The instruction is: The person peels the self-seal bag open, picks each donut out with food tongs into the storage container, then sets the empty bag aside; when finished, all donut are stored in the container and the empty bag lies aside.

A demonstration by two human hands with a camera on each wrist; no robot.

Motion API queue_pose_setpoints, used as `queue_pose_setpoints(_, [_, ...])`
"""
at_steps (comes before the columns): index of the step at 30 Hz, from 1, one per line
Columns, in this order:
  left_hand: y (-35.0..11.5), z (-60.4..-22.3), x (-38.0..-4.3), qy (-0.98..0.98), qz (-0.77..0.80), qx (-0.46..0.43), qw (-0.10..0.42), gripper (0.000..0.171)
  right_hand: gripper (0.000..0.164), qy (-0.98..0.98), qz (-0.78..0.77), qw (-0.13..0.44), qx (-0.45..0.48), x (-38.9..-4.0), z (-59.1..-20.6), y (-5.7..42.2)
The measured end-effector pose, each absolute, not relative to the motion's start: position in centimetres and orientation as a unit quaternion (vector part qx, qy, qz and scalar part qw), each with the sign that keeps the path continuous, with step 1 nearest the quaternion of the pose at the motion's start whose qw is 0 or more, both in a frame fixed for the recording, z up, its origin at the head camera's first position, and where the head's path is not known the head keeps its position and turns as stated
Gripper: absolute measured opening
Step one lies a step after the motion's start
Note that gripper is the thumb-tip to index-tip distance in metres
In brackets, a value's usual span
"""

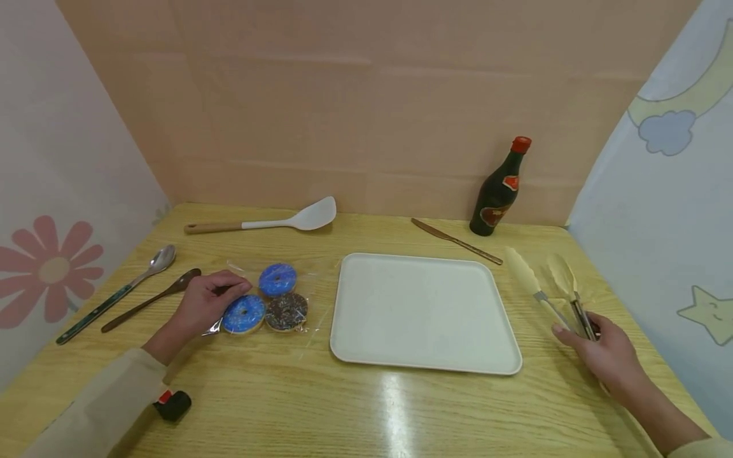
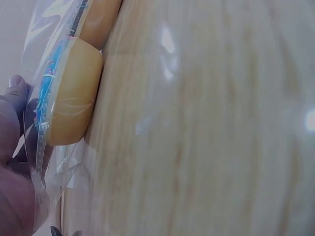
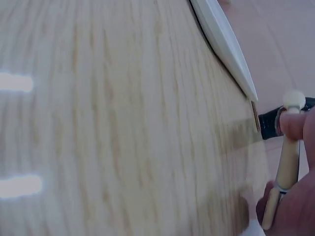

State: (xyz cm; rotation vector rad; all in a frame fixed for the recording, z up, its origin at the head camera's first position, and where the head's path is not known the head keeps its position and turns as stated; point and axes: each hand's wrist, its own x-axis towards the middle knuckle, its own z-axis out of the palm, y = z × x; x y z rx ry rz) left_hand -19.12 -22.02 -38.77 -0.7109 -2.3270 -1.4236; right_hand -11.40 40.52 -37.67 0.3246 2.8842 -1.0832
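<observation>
In the head view, my left hand [image 1: 207, 300] pinches the left end of a clear plastic bag [image 1: 213, 328]. Three donuts show through the film: a light blue sprinkled one [image 1: 243, 323] right beside my fingers, a darker blue one [image 1: 278, 287] behind it, and a chocolate one [image 1: 287, 313] to the right. The left wrist view shows the tan side of a donut [image 2: 76, 93] through the film. On the far right, my right hand [image 1: 611, 351] grips tongs [image 1: 523, 272] by their metal handles. The cream-coloured tong heads are spread apart, pointing to the back.
A white tray [image 1: 424, 315] lies mid-table. Behind it are a brown knife [image 1: 458, 242] and a dark bottle [image 1: 497, 197] with a red cap. A white spatula [image 1: 312, 216] lies at the back left. Two spoons, one metal [image 1: 163, 259] and one wooden [image 1: 146, 302], lie left.
</observation>
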Motion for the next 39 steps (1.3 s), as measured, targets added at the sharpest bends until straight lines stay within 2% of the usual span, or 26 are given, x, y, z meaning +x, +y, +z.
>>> queue_pose_setpoints(7, [-21.6, -37.8, -18.4, -0.823, -0.489, -0.239, 0.162, 0.01, 0.069, 0.933, -0.356, -0.021, -0.037, -11.5, -37.6, 36.8])
queue_pose_setpoints(15, [-21.5, -37.9, -18.3, -0.827, -0.484, -0.24, 0.157, 0.012, 0.06, 0.893, -0.394, -0.052, -0.212, -12.7, -37.7, 31.7])
queue_pose_setpoints(21, [-21.5, -37.8, -18.4, -0.825, -0.483, -0.245, 0.161, 0.012, 0.055, 0.873, -0.375, -0.069, -0.305, -14.1, -37.9, 28.7])
queue_pose_setpoints(26, [-21.6, -37.9, -18.5, -0.823, -0.486, -0.245, 0.163, 0.012, 0.053, 0.864, -0.369, -0.065, -0.337, -14.9, -37.8, 26.1])
queue_pose_setpoints(39, [-21.6, -37.8, -18.5, -0.823, -0.491, -0.24, 0.152, 0.011, 0.054, 0.888, -0.313, 0.01, -0.336, -16.0, -37.2, 20.6])
